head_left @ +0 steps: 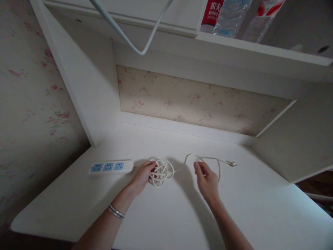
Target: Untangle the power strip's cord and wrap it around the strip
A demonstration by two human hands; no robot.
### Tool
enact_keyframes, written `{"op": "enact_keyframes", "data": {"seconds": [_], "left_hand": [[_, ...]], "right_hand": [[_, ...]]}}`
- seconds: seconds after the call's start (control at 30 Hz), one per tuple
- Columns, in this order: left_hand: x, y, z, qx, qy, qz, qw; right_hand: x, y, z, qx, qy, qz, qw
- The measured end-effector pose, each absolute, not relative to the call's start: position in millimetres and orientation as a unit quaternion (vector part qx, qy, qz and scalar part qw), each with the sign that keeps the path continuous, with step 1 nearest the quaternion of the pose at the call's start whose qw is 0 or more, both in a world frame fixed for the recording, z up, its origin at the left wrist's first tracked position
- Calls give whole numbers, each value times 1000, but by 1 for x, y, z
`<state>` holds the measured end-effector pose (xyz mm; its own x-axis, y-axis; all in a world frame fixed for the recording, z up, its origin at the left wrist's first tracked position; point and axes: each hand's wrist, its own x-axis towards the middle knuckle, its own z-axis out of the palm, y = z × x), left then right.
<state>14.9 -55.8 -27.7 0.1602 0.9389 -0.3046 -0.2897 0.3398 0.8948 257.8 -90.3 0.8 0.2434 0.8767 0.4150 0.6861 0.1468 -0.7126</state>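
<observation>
Your left hand [142,176] pinches the left edge of the tangled cord [164,170], mid-desk [161,211]; your right hand [207,178] has its fingers drawn in narrow at the cord's slack stretch, can't tell if it's gripping any. Left to right: white power strip [110,166] just beside your left hand, cord between hands, plug [232,163] past your right.

Two hands [142,176] are at a tangled cord [161,174].
</observation>
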Motion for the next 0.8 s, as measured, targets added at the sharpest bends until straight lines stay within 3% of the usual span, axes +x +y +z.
{"op": "enact_keyframes", "data": {"seconds": [0.17,0.3,0.5,0.67,0.8], "left_hand": [[15,-57,-30,365,462,479,651],[16,-56,-27,334,449,495,665],[18,-52,-32,374,472,477,641],[12,-53,-30,554,569,491,357],[14,-71,-12,683,505,507,146]], "right_hand": [[196,-95,-20,-579,-678,237,385],[192,-89,-30,-565,-664,298,388],[200,-87,-36,-575,-674,283,367],[200,-86,-39,-578,-692,210,377],[199,-87,-40,-577,-692,186,392]]}}
